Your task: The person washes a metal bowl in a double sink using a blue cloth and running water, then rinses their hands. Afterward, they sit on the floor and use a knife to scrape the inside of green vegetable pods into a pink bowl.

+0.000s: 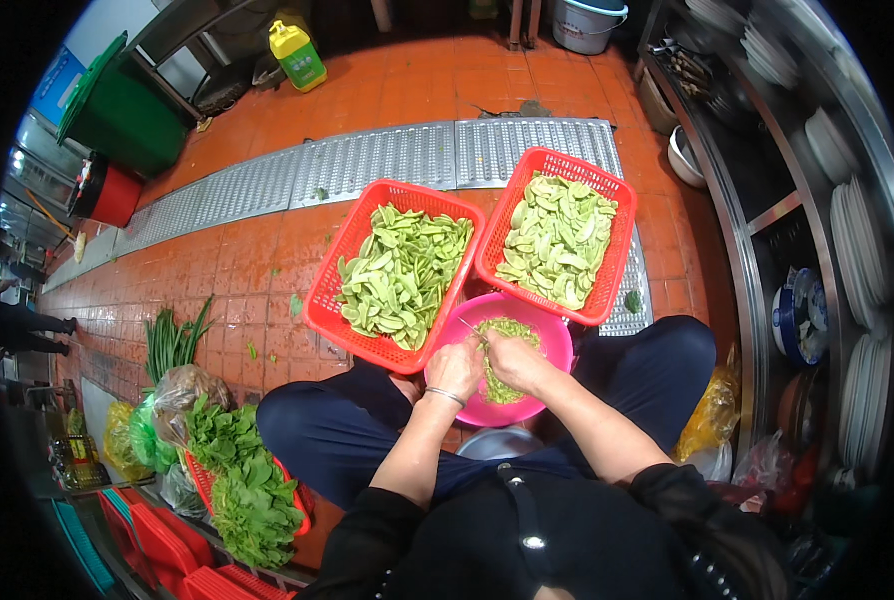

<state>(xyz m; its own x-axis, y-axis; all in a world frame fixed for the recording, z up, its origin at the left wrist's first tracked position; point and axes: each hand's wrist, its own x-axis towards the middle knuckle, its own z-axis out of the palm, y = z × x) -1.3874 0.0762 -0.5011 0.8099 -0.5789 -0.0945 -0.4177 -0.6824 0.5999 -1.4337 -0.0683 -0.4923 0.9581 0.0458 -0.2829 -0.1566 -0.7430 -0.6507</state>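
My left hand point(456, 367), with a bangle at its wrist, and my right hand point(518, 361) meet above a pink plastic basin point(555, 352). A thin metal blade point(468, 325) sticks out from the fingers of my right hand. The left fingers are curled close against it; whatever they pinch is hidden. Thin green trimmings point(503, 391) lie in the basin. Beyond it stand two red plastic baskets, the left basket point(327, 306) and the right basket point(618, 259). Flat green bean pods point(398, 274) fill the left one, and similar pods point(559, 240) lie in the right one.
Leafy greens point(255, 495) heap over a red basket by my left knee, near bagged vegetables point(184, 397). At right rises a metal shelf point(773, 214) with stacked plates point(858, 240). A metal drain grating point(375, 161) crosses the tiled floor point(252, 262). Another person's legs point(30, 326) show far left.
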